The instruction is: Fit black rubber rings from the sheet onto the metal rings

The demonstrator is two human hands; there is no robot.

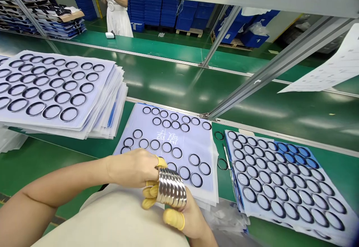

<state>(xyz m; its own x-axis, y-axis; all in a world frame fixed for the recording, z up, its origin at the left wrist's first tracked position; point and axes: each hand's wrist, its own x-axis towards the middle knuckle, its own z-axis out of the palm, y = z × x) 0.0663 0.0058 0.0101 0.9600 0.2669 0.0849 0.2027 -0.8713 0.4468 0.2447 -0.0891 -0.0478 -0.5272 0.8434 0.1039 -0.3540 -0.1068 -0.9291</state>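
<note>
A row of shiny metal rings [171, 188] sits close in front of my body, pressed side by side. My right hand [194, 217] holds the rings, with yellow-capped fingertips showing at their left and its capped thumb below. My left hand [133, 167] bends in from the left, its yellow-capped fingers closed at the upper left end of the row. Its exact grip is partly hidden. Just beyond both hands lies a white sheet [193, 138] bearing loose black-edged rings [166, 147] and some handwritten marks.
On the left stands a tall stack of sheets [109, 101] topped with rings in rows. To the right, another ring-covered sheet [303, 224] lies on the green table [336, 157]. A metal post [269, 71] slants above the table, and a hanging paper [331, 67] is at right. Across stands a person [119, 15].
</note>
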